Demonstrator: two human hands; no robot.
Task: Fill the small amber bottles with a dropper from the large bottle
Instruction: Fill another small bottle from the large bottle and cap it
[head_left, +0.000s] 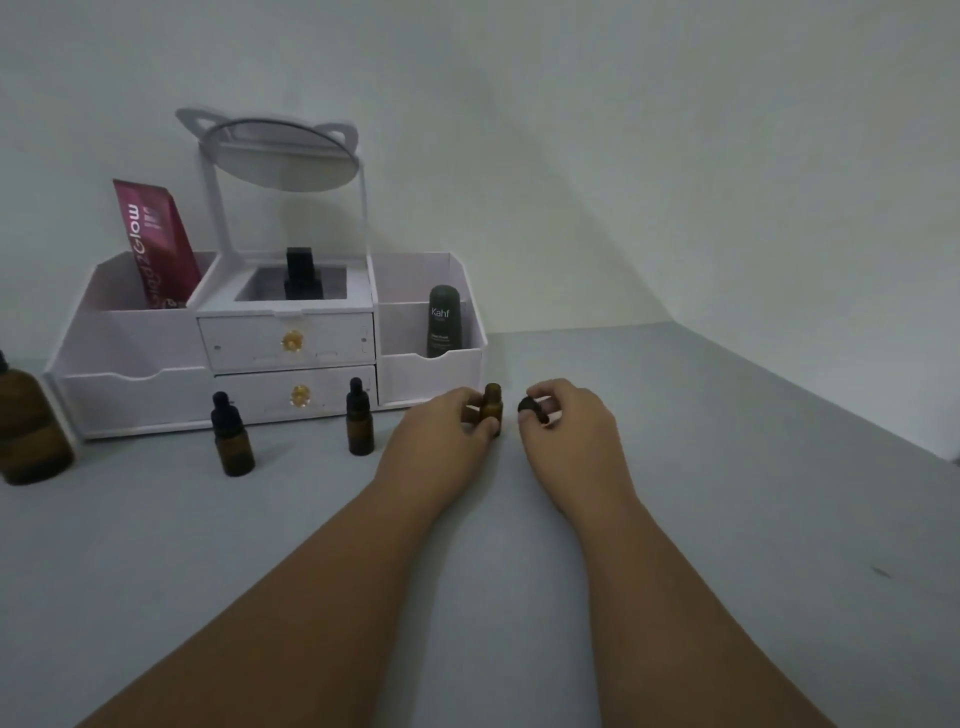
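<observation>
A small amber bottle stands uncapped on the grey table, and my left hand grips it by its body. Just to its right, my right hand pinches its black dropper cap, held clear of the bottle. Two more small amber bottles with black dropper caps stand upright to the left, one near the middle and one farther left. The large amber bottle stands at the left edge of the view, partly cut off.
A white cosmetic organiser with two drawers and a round mirror stands against the wall behind the bottles. It holds a pink tube, a black bottle and a dark Kahf bottle. Grey table stretches right.
</observation>
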